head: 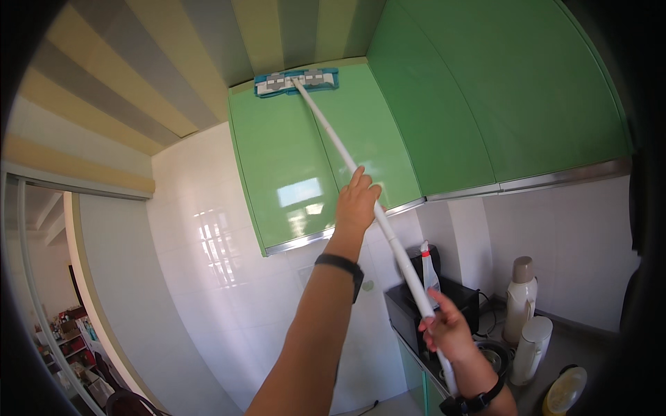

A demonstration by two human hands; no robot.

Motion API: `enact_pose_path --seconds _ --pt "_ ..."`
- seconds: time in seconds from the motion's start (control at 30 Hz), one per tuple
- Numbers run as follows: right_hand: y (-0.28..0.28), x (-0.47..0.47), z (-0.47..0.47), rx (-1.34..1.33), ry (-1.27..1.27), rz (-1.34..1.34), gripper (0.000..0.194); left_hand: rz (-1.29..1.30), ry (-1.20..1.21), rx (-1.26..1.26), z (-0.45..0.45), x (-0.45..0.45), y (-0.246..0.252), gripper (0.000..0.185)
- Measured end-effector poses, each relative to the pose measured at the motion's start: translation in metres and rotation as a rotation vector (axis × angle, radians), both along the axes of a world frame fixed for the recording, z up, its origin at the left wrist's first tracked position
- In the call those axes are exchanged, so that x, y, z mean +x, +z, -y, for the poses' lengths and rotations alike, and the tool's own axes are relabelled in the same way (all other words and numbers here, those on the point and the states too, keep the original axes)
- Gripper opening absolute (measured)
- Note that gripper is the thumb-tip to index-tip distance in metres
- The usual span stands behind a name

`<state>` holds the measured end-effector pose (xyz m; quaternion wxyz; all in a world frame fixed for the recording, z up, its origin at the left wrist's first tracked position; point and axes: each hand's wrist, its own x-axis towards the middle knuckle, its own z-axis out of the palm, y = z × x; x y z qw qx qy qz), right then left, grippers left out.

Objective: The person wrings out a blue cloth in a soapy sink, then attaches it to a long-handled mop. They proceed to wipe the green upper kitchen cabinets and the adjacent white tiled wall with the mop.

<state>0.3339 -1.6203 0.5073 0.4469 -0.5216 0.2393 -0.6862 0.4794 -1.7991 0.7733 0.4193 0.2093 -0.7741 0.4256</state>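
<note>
A flat mop with a white pole (pixel 341 148) reaches up and away from me. Its rectangular head, edged in a blue cloth pad (pixel 333 79), lies against the top of a glossy green wall cabinet (pixel 291 171), just under the ceiling. Around the middle of the pole my left hand (pixel 359 200) is closed. My right hand (pixel 447 327) is lower down, around the pole near its lower end, with the forefinger stretched out along it. Dark bands circle both wrists.
More green cabinets (pixel 484 99) run along the right. Beneath them stand a black countertop appliance (pixel 406 307), a spray bottle (pixel 430 273), a vacuum flask (pixel 520 296) and a white lidded jug (pixel 532 348). A striped ceiling (pixel 151 57) is overhead; a sliding door frame (pixel 31 291) is at left.
</note>
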Motion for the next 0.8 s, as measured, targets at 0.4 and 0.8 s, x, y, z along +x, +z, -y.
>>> enact_pose_path --seconds 0.4,0.8 --pt "-0.050 -0.053 -0.006 0.144 -0.155 -0.065 0.060 0.163 0.000 0.024 0.024 -0.097 -0.057 0.022" --pt "-0.405 -0.025 -0.245 0.578 -0.549 -0.494 0.015 0.548 -0.406 0.314 -0.124 -0.062 -0.385 0.007"
